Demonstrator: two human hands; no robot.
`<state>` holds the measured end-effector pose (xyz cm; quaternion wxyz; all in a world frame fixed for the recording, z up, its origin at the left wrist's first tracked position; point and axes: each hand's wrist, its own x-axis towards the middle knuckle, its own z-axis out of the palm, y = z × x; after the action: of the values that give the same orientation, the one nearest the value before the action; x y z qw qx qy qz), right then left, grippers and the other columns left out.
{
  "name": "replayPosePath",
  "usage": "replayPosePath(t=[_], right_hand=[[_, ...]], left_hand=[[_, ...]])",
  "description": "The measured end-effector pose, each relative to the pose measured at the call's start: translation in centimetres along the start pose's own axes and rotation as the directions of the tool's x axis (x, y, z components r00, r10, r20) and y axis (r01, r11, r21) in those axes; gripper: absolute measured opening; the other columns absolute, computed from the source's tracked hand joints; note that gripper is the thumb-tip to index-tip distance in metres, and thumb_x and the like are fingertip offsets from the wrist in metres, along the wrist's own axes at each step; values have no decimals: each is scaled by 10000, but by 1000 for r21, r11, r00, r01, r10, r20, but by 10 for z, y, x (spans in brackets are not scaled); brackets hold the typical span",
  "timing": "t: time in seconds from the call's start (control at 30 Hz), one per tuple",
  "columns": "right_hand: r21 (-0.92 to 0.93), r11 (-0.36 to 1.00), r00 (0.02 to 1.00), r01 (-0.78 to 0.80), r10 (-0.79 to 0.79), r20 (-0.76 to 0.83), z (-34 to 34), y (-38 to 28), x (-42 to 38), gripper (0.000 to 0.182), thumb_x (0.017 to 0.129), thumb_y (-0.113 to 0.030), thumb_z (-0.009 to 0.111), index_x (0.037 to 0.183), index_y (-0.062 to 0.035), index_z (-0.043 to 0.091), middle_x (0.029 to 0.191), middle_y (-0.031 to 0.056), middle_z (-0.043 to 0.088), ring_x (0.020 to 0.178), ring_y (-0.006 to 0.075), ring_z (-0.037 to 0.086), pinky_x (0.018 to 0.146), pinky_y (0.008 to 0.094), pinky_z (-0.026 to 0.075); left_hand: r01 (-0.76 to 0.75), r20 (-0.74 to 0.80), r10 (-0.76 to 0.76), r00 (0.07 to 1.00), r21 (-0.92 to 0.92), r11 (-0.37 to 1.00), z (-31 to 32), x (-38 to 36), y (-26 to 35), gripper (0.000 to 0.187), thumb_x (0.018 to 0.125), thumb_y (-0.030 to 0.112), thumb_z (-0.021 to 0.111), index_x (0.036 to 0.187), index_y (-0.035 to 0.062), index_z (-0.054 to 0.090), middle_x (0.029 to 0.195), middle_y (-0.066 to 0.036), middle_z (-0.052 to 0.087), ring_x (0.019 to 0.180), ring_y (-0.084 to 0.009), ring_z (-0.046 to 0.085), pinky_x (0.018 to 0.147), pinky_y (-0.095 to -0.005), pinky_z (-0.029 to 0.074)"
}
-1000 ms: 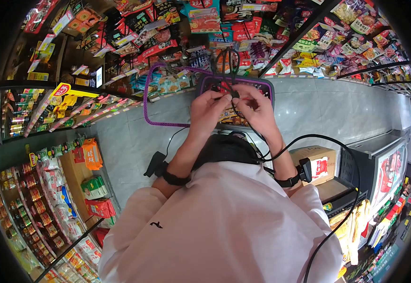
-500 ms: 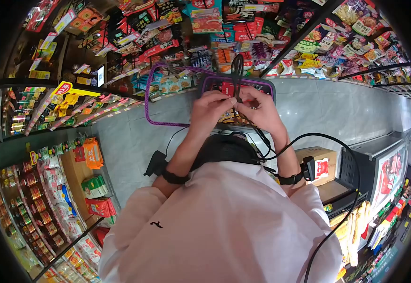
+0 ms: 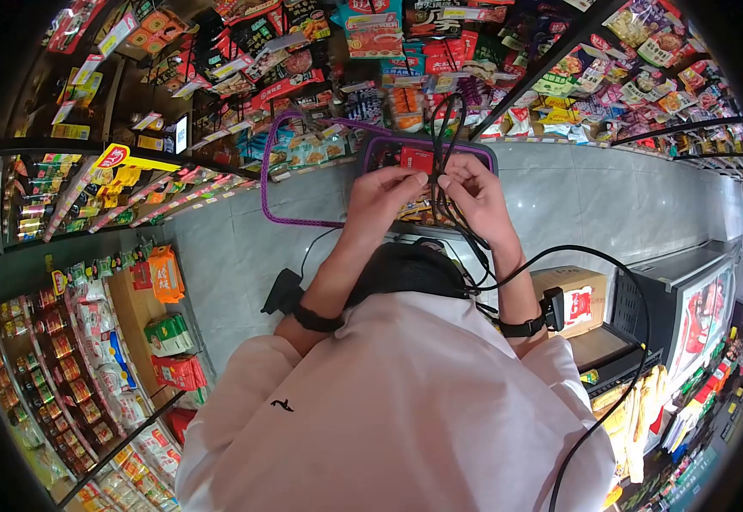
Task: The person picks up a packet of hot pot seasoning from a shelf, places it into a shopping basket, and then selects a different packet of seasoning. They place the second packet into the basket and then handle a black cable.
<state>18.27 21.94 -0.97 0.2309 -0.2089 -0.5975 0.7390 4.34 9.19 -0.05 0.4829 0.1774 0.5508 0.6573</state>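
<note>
My right hand [image 3: 478, 194] grips a looped bundle of black cable [image 3: 451, 119], whose loops stand up above the fingers and whose lower strands run down toward my waist. Just left of the bundle, my left hand [image 3: 384, 194] is pinched, thumb against forefinger; what it holds, if anything, is too small to tell. Below both hands is a shopping basket with a purple rim [image 3: 493, 162], partly covered by them. Inside lie a red packet [image 3: 416, 159] and other packages. The basket's purple handle [image 3: 266, 175] is folded out to the left.
Shelves of packaged food [image 3: 371, 34] rise in front and to the left. A cardboard box [image 3: 583, 311] and a grey chest-like unit [image 3: 687, 277] stand on the right. Another black cable [image 3: 593, 247] arcs past my right arm. Grey tiled floor [image 3: 559, 196] surrounds the basket.
The cable bundle has shifted right and tilted with my right hand, its loops spreading a little. My fingertips, close together on the cable before, are now slightly apart.
</note>
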Motion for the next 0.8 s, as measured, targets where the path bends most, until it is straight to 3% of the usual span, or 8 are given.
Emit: replayPosePath(t=[0.17, 0.27, 0.57, 0.77, 0.8], right_hand=[[46, 999, 999, 3, -1, -39, 4, 0, -2, 249, 943, 43, 572, 1180, -5, 512, 1018, 20, 624, 911, 64, 580, 799, 217, 471], [216, 976, 998, -35, 47, -47, 10, -2, 0, 237, 963, 22, 549, 1195, 0, 506, 1049, 31, 631, 919, 75, 591, 806, 221, 477], [423, 891, 978, -161, 201, -50, 4, 18, -5, 231, 1019, -100, 495, 1186, 38, 574, 1063, 70, 665, 929, 118, 633, 824, 254, 511], [534, 832, 966, -147, 236, -102, 5, 12, -9, 237, 999, -102, 543, 1186, 30, 606, 1079, 74, 670, 919, 114, 637, 805, 246, 518], [482, 862, 969, -155, 227, -95, 5, 11, -9, 233, 989, -90, 559, 1184, 26, 610, 1083, 76, 670, 922, 113, 636, 809, 247, 517]], left_hand=[[-20, -56, 20, 998, -1, 1000, 4, 1, -6, 228, 901, 113, 707, 1070, -34, 665, 982, -103, 692, 899, -156, 674, 830, -274, 535], [-33, -48, 29, 998, -82, 996, 11, 1, -5, 204, 904, 111, 704, 1062, -8, 654, 969, -79, 679, 873, -147, 665, 815, -271, 533], [-9, -2, 9, 1000, -186, 983, 18, 4, -8, 191, 910, 86, 692, 1076, 18, 626, 961, -65, 660, 854, -155, 657, 791, -292, 551], [-1, -35, -5, 999, -166, 986, 15, 6, -19, 200, 912, 88, 691, 1084, 9, 623, 945, -83, 673, 848, -172, 670, 784, -300, 556], [9, -43, -16, 999, -160, 987, 15, 6, -18, 203, 913, 90, 690, 1085, 6, 623, 944, -87, 675, 849, -173, 672, 782, -300, 556]])
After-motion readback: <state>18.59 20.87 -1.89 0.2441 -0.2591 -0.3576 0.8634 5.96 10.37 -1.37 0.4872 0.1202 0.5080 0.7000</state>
